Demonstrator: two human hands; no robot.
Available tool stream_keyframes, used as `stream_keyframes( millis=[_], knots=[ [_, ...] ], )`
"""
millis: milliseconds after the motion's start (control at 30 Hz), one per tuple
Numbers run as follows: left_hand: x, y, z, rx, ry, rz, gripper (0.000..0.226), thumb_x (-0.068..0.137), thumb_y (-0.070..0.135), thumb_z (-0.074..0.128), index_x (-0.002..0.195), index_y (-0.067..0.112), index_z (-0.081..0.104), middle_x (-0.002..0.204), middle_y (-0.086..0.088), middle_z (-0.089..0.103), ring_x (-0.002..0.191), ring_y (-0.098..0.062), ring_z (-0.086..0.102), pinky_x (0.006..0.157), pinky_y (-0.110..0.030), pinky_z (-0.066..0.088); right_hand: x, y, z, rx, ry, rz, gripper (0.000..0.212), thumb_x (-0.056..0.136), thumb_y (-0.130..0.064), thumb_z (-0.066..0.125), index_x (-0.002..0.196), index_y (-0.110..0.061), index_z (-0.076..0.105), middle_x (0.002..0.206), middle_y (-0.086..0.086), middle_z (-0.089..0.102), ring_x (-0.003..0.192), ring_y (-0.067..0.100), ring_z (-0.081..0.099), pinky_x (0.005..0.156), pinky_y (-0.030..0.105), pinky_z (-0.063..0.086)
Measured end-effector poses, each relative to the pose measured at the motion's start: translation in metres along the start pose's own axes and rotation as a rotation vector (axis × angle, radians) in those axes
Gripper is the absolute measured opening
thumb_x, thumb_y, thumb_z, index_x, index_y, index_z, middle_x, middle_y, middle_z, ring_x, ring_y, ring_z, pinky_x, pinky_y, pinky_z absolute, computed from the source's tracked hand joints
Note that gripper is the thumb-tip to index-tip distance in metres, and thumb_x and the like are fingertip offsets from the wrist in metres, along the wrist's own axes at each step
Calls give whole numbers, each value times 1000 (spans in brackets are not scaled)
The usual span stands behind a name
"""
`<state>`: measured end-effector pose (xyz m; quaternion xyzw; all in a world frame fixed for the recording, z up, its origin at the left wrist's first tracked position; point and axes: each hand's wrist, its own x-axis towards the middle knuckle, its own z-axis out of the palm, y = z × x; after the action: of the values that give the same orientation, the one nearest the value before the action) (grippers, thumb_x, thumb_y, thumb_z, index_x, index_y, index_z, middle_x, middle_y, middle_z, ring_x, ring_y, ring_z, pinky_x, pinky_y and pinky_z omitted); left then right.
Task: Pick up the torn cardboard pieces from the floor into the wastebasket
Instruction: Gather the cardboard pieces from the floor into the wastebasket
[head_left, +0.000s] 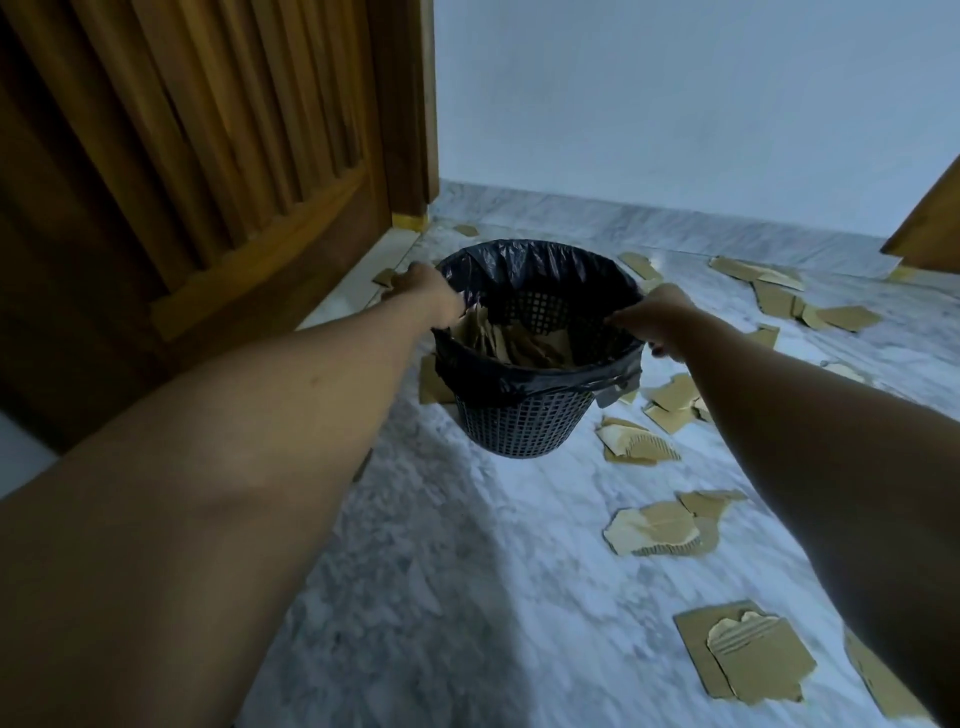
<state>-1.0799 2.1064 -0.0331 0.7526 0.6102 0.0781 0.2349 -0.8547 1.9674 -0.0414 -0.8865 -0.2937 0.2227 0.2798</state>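
The left hand (428, 293) grips the left side of the rim of the wastebasket (524, 426), a dark mesh basket lined with a black bag (519, 265), and the right hand (660, 319) pinches the rim on the opposite side. Some brown cardboard scraps (519, 345) lie inside the basket, while many torn cardboard pieces (660, 525) are spread on the marble floor (467, 571), mostly to the right of it. The basket is near the wooden door (182, 156) and the white wall (675, 104); I cannot tell if its bottom touches the floor.
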Motion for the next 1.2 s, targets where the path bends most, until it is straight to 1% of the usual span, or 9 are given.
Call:
stream_keyframes(
  millis=[67, 167, 233, 333, 400, 600, 767, 933, 1200],
  knots=[
    [-7, -9, 5, -46, -235, -84, 38, 101, 25, 50, 133, 8, 40, 125, -18, 52, 99, -33, 61, 91, -36, 49, -3, 13, 3, 161, -199, 103, 20, 97, -7, 61, 112, 3, 53, 93, 16, 63, 73, 27, 67, 57, 33, 58],
    [-21, -8, 10, -455, -457, -220, 45, 105, 10, 40, 148, -2, 32, 147, -23, 41, 123, -38, 55, 101, -42, 49, 1, 23, 5, 440, -364, 175, 27, 100, 3, 47, 127, 6, 47, 111, 26, 65, 85, 33, 72, 53, 36, 61],
    [-17, -1, 14, -654, -438, -250, 44, 104, 4, 39, 148, -1, 31, 148, -24, 40, 124, -38, 54, 99, -44, 50, 4, 23, 3, 482, -338, 166, 27, 100, 5, 48, 126, 6, 51, 114, 26, 66, 89, 33, 72, 57, 36, 63],
    [-9, 20, 10, -815, -335, -176, 33, 101, 0, 46, 134, 2, 45, 140, -17, 49, 98, -30, 63, 79, -39, 58, 6, 22, -11, 578, -267, 74, 15, 101, 5, 44, 107, 1, 58, 102, 18, 68, 83, 25, 69, 57, 32, 63],
    [-3, 39, 6, -889, -283, -117, 31, 99, 0, 51, 129, 5, 50, 132, -15, 55, 92, -26, 64, 68, -35, 60, 14, 25, -24, 667, -202, 27, 17, 100, 7, 43, 98, -1, 58, 99, 15, 65, 85, 25, 67, 72, 37, 63],
    [11, 109, 19, -1021, -131, 10, 31, 99, -2, 48, 126, 11, 54, 117, -10, 65, 91, -23, 69, 49, -27, 57, 47, 36, -46, 1014, 139, -32, 37, 90, 2, 54, 125, -9, 50, 114, 13, 61, 91, 37, 67, 66, 53, 63],
    [22, 132, 33, -983, -177, 68, 34, 97, -6, 47, 124, 14, 53, 108, -9, 67, 90, -24, 70, 64, -32, 60, 67, 33, -40, 1182, 205, -89, 50, 90, -5, 57, 135, -17, 38, 125, 6, 52, 115, 34, 59, 87, 54, 60],
    [64, 100, 38, -963, -201, 19, 27, 102, -1, 41, 119, 12, 57, 113, -8, 67, 101, -26, 68, 73, -36, 61, 100, 17, 16, 1153, 261, -10, 53, 84, -8, 51, 134, -21, 42, 118, 3, 57, 111, 31, 60, 93, 55, 57],
    [130, 12, -52, -594, -194, -119, 25, 103, 2, 43, 126, 4, 52, 128, -17, 57, 109, -30, 63, 87, -34, 56, 97, -77, 107, 1136, -24, -34, 28, 80, 2, 50, 106, -10, 53, 105, 20, 62, 91, 45, 68, 66, 61, 61]
  ],
)
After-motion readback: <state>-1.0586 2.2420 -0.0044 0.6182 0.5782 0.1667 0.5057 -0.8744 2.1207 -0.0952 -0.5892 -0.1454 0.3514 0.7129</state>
